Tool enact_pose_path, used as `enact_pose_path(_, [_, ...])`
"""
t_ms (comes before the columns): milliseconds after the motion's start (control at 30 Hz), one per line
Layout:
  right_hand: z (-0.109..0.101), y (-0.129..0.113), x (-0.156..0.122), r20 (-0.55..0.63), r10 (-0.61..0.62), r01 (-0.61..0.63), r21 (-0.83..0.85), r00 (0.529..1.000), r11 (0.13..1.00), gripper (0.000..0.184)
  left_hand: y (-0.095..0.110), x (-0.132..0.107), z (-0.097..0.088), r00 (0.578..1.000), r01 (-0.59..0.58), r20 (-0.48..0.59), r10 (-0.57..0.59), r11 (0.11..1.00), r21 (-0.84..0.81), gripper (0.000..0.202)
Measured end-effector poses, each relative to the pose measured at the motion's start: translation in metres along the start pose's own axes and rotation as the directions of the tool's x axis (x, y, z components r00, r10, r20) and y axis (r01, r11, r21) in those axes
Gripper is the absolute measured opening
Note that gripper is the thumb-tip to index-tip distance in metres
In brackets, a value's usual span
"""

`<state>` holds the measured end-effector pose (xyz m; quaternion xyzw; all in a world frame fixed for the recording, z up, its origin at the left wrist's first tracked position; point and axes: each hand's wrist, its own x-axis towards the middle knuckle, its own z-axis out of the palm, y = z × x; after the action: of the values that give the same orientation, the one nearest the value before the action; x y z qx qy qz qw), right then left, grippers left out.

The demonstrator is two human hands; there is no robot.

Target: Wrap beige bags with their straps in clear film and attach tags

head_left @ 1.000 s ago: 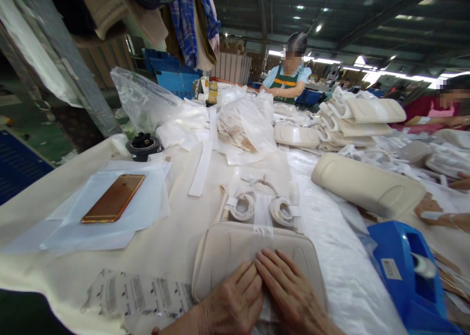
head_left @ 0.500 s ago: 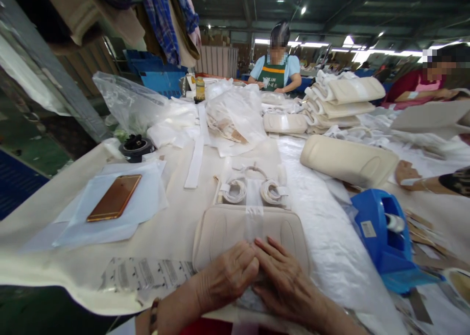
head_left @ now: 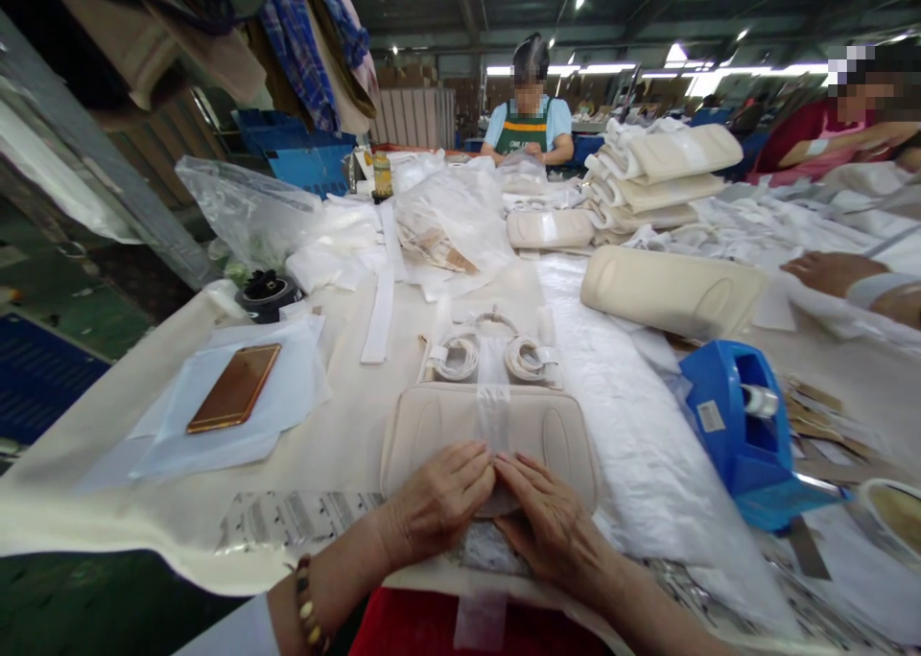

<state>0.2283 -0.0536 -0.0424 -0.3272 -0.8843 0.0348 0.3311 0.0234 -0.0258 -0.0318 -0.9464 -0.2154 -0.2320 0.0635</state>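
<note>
A: How far along?
B: Beige bag (head_left: pixel 432 426) lies at the near tabletop (head_left: pixel 338 435) edge. Strap coils (head_left: pixel 458 357) banded; clear tape (head_left: pixel 493 392) down its middle. Near end hidden; cannot tell if stuck.
A: Hands?
B: Left hand (head_left: pixel 442 498): fingers bunched narrow, touching bag. Right hand (head_left: pixel 551 517): fingers together, thumb apart, touching it too. Any pinch on tape: cannot tell.

Blurred lettering (head_left: pixel 521 145) on green apron (head_left: pixel 516 137), barcode label (head_left: pixel 711 416) on blue dispenser (head_left: pixel 741 459), print (head_left: pixel 288 520) on plastic, all illegible
</note>
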Motion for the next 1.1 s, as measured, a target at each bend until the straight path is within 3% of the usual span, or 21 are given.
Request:
enact_pose_path(100, [-0.009, -0.009, -0.012, 0.044, -0.017, 0.017, 0.014, 0.999, 1.0, 0.046, -0.001, -0.001, 0.003, 1.0, 0.001, -0.004, -0.001, 1.0, 0.003, 0.034])
enact_pose_path(267, [-0.009, -0.031, -0.033, 0.154, -0.196, 0.217, -0.134, 0.968, 0.967, 0.035, 0.0, -0.002, 0.008, 1.0, -0.013, 0.021, 0.012, 0.999, 0.034, 0.037])
enact_pose_path(367, [0.004, -0.039, -0.035, 0.088, -0.179, 0.191, -0.16, 0.98, 0.968, 0.032, 0.002, 0.001, 0.004, 0.999, -0.006, 0.048, 0.003, 0.998, 0.057, 0.038])
enact_pose_path(567, [0.025, -0.042, -0.025, -0.137, -0.118, 0.1, -0.133, 0.984, 0.986, 0.032, 0.004, 0.015, -0.022, 0.963, 0.056, 0.268, -0.033, 0.995, -0.079, 0.043])
enact_pose_path(633, [0.028, -0.042, -0.024, -0.16, -0.124, 0.101, -0.145, 0.979, 0.984, 0.031, 0.003, 0.02, -0.021, 0.968, 0.114, 0.233, -0.094, 0.991, -0.072, 0.042])
enact_pose_path(733, [0.03, -0.04, -0.027, -0.162, -0.152, 0.125, -0.162, 0.975, 0.979, 0.031, 0.002, 0.028, -0.005, 0.967, 0.224, 0.121, -0.222, 0.975, -0.003, 0.038])
enact_pose_path(833, [0.032, -0.039, -0.03, -0.149, -0.156, 0.131, -0.167, 0.976, 0.977, 0.031, 0.002, 0.038, 0.013, 0.902, 0.415, 0.118, -0.415, 0.91, 0.028, 0.042])
enact_pose_path(900, [0.033, -0.039, -0.031, -0.147, -0.153, 0.127, -0.169, 0.977, 0.977, 0.031, 0.003, 0.046, 0.017, 0.818, 0.538, 0.226, -0.529, 0.842, 0.025, 0.049])
enact_pose_path(967, [0.034, -0.039, -0.031, -0.164, -0.143, 0.116, -0.163, 0.976, 0.98, 0.031, 0.003, 0.052, 0.015, 0.751, 0.599, 0.329, -0.572, 0.8, 0.025, 0.051])
enact_pose_path(1100, [0.035, -0.041, -0.029, -0.205, -0.13, 0.098, -0.158, 0.97, 0.982, 0.029, -0.003, 0.064, -0.003, 0.725, 0.587, 0.418, -0.547, 0.809, 0.04, 0.048])
